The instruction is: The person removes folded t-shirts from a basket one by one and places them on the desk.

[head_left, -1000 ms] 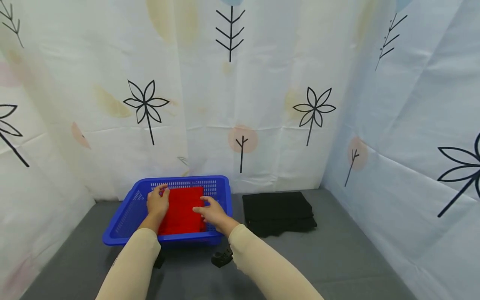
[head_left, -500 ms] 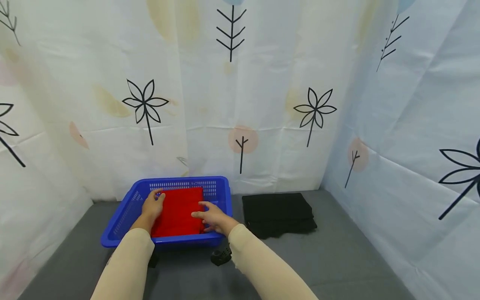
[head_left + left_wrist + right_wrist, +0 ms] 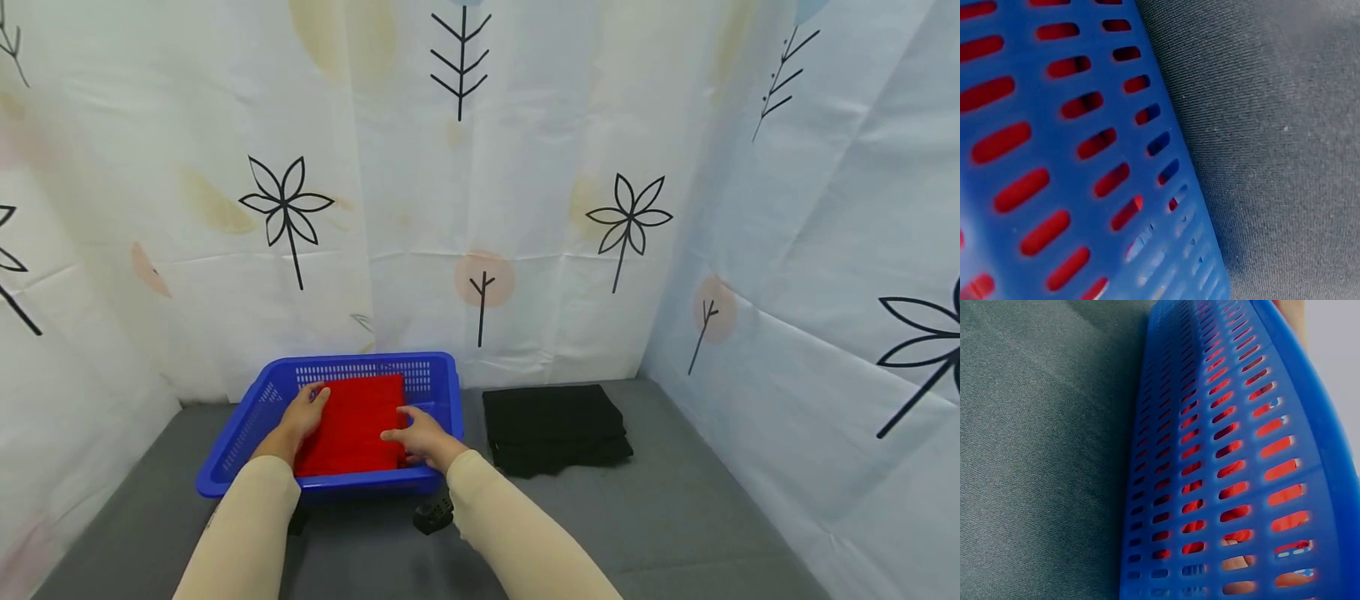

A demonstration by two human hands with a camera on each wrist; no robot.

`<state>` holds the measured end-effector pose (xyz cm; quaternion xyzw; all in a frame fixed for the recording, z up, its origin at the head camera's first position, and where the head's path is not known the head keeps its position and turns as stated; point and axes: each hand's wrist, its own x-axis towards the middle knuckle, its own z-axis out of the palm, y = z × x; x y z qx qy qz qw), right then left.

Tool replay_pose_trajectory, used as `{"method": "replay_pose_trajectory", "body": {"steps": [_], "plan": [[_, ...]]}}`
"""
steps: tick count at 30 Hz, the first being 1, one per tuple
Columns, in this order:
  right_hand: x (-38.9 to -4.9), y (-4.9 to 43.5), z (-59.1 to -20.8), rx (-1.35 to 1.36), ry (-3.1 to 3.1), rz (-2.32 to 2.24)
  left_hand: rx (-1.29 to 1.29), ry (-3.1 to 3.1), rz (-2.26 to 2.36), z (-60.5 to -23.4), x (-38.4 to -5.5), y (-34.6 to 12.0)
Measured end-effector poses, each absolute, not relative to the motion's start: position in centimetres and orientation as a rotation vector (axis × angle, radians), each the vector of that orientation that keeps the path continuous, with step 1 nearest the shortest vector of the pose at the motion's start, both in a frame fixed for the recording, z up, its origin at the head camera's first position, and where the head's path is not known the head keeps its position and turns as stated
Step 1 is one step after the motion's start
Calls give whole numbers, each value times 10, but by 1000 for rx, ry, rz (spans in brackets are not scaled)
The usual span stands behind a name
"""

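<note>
A folded red cloth [image 3: 356, 425] lies inside a blue plastic basket [image 3: 221, 450] with slotted walls. My left hand [image 3: 302, 417] holds the cloth's left edge, thumb on top; its other fingers are partly hidden. At the right edge, my right hand [image 3: 423, 437] has thumb and index finger spread apart, touching the cloth. In the left wrist view, red fabric shows through the slots of the basket wall [image 3: 1029, 147]. Fingers [image 3: 1238, 562] show through the lower slots in the right wrist view.
A folded black cloth [image 3: 555, 425] lies right of the basket on the grey surface [image 3: 675, 500]. White patterned curtains [image 3: 525, 167] stand behind and at both sides. A black device [image 3: 433, 515] sits under my right wrist.
My left hand has moved left and toward me, drawing the cloth's left edge with it. My right hand has shifted slightly left and down, staying by the right edge.
</note>
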<state>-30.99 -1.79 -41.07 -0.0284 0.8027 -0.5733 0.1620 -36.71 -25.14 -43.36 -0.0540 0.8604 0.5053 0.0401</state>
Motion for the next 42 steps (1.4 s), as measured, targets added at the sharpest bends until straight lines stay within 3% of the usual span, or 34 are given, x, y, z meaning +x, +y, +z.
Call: {"method": "replay_pose_trajectory", "body": {"steps": [42], "plan": [[-331,-28,-428,-119,2378,-1552,-264,2571,1594,-442,-373,-255]]}}
